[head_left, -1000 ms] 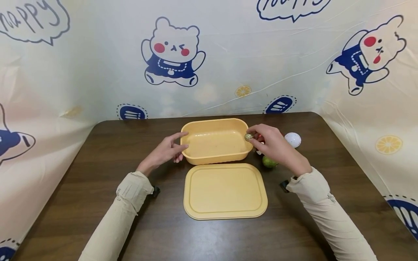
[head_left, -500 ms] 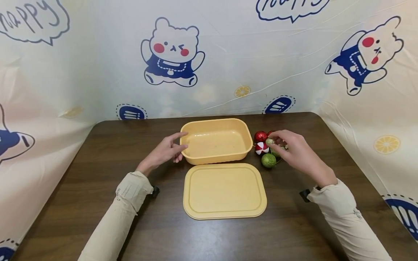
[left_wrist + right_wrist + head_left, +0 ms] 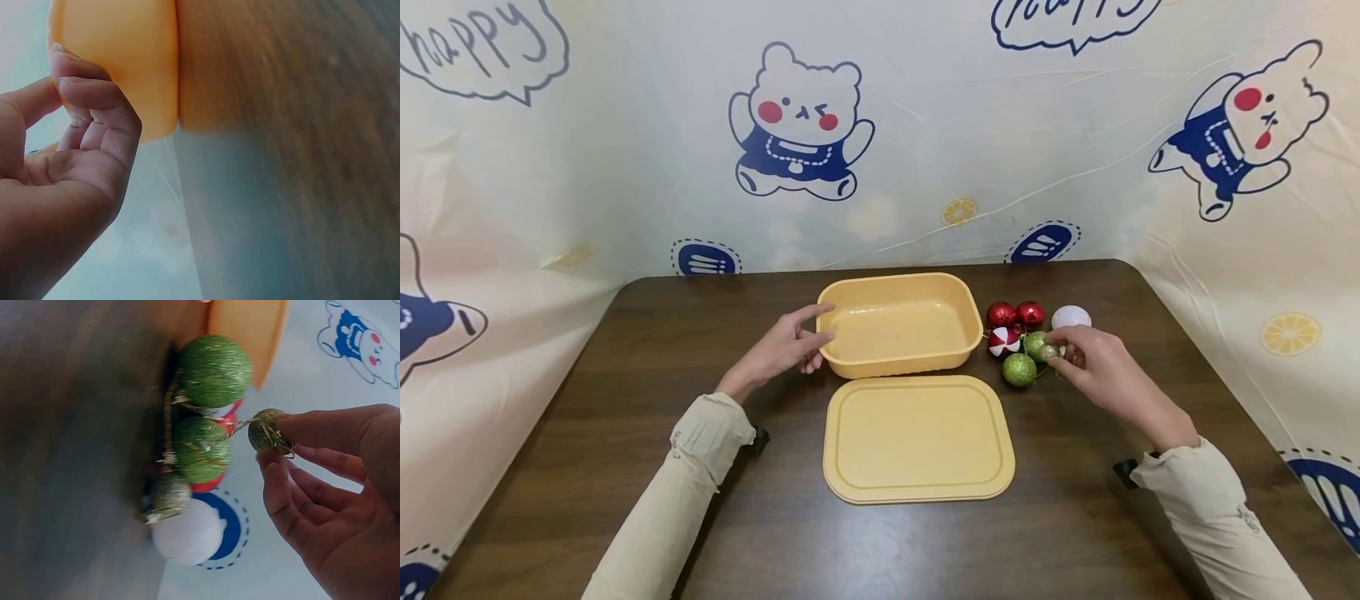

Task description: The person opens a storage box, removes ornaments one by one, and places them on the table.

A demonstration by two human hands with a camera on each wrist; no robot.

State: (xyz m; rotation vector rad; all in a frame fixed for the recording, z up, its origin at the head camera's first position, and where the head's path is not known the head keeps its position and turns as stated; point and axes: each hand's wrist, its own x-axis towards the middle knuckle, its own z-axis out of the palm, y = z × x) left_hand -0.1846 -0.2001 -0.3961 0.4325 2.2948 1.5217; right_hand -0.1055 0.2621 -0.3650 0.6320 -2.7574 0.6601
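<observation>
My right hand pinches a small gold glitter bauble between thumb and fingertips. It is above a group of Christmas baubles, to the right of the yellow box. In the right wrist view, a green bauble, a second green bauble and another small gold bauble lie beside a white bauble. Two red baubles and a red-and-white one sit nearer the box. My left hand holds the left end of the open yellow box, its fingers bent at the wall.
In front of the box, a flat yellow lid lies on the dark wooden table. A printed cloth with cartoon bears hangs behind the table and along its sides.
My right hand has moved right and a little nearer, from the box's right rim to over the baubles, carrying the gold bauble. The left hand has stayed at the box.
</observation>
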